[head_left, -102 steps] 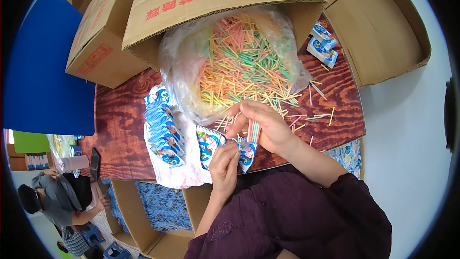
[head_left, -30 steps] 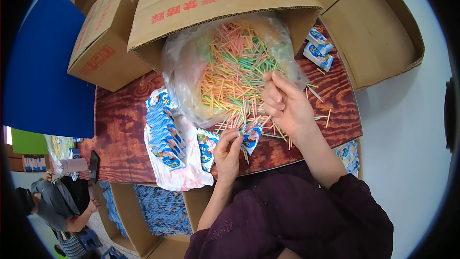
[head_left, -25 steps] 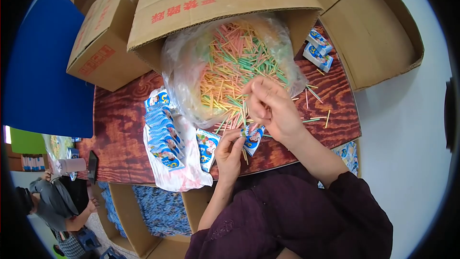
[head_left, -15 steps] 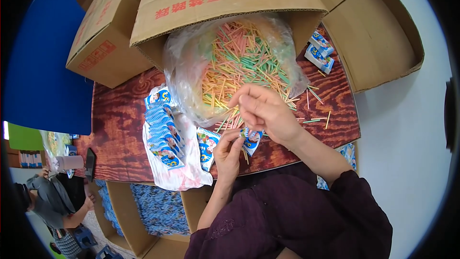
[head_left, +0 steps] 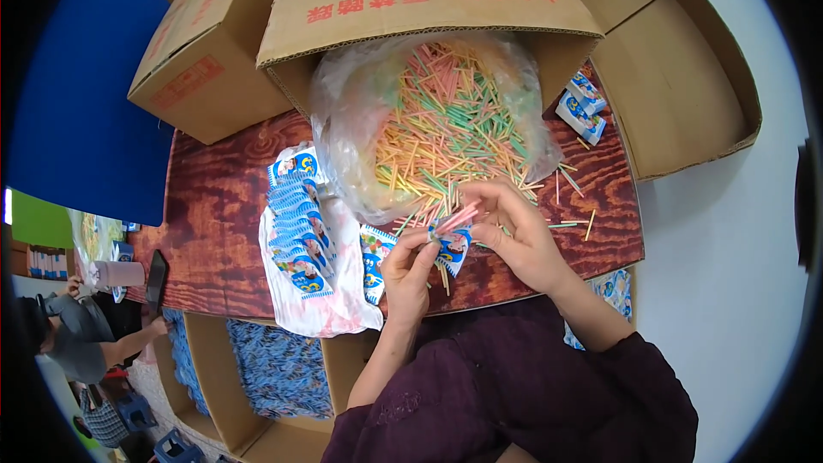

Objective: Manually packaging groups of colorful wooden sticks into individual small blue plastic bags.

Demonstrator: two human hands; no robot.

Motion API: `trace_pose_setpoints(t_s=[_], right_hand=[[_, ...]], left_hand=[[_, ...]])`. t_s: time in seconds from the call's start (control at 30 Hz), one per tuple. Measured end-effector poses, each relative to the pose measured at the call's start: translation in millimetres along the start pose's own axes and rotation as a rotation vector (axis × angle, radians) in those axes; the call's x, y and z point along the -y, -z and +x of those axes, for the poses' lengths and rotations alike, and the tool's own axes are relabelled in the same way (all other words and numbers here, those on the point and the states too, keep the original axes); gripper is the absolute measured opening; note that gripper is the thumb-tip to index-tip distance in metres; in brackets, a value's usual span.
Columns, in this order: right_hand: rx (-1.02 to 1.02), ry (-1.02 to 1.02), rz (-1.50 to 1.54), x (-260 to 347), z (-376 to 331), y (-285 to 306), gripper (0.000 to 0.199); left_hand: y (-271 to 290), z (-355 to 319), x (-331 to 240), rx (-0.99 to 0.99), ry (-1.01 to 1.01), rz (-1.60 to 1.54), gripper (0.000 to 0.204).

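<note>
My left hand (head_left: 407, 270) pinches the upper edge of a small blue-and-white packet (head_left: 454, 249) near the front of the table. At the packet's mouth, a few thin pink sticks (head_left: 459, 218) stick up at a slant. My right hand (head_left: 519, 236) is closed around those sticks, its thumb beside the packet. Just behind both hands, a clear plastic bag (head_left: 330, 133) spills a heap of pink, yellow and green sticks (head_left: 450, 120). Left of my left hand, another packet (head_left: 375, 259) lies flat beside a row of overlapping packets (head_left: 300, 231) on a white plastic bag (head_left: 343, 291).
A cardboard box (head_left: 429, 4) lies around the stick bag. More boxes stand at the back left (head_left: 210, 69) and right (head_left: 686, 77). Packets (head_left: 583, 111) and loose sticks lie on the right. Below the table, a carton holds many blue packets (head_left: 279, 369). A person (head_left: 77, 334) sits far left.
My right hand has come down from in front of the stick heap to the packet's mouth, where pink sticks now show. My left hand keeps its hold. The view has shifted slightly.
</note>
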State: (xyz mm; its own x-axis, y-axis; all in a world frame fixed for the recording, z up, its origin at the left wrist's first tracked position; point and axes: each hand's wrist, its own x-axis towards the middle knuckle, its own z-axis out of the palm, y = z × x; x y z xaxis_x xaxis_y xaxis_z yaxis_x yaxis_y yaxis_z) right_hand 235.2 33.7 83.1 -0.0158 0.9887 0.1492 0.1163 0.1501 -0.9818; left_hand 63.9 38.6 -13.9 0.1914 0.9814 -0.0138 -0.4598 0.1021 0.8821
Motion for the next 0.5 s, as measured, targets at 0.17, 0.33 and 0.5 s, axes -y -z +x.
trace_pose_setpoints(t_s=[0.17,0.33,0.5], right_hand=[[0.006,0.126,-0.214,-5,-1,8,0.018],[0.059,0.019,-0.297,25,8,15,0.005],[0.243,0.172,-0.518,23,20,23,0.007]], left_hand=[[-2,1,-2,0.054,0.017,0.048,0.013],[1,1,-8,0.119,-0.014,0.179,0.016],[-7,0,-15,0.152,0.0,0.147,0.016]])
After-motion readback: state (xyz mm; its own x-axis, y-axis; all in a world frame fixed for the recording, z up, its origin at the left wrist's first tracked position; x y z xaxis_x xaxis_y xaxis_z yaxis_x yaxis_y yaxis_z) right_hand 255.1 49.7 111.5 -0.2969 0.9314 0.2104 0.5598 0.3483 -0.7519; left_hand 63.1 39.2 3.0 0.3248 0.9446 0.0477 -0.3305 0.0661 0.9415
